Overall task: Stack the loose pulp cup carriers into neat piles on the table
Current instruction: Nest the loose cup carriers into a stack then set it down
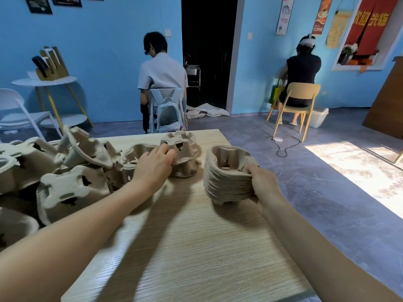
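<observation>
A person leans over a pale wood-grain counter [185,247] with both bare arms stretched out. The right hand [262,182] curls around the near right edge of a tall, tidy stack of cup carriers [226,179], thumb on the top rim and fingers wrapped down its side; the stack sits near the right edge of the counter, cups facing up. The left hand [152,164] reaches further forward and grips an upside-down carrier [181,147], fingers hooked over its near edge; that carrier rests on another one lying below it. Just to the left of that hand lies an upright carrier [139,152] with its cup hollows showing. The left part of the counter is taken up by a jumbled heap of loose carriers [65,171], some flipped over, some tilted against one another. Beyond the counter, two people sit on chairs with their backs turned, facing a blue wall [98,62], and a white round side table [43,81] stands at the left.
</observation>
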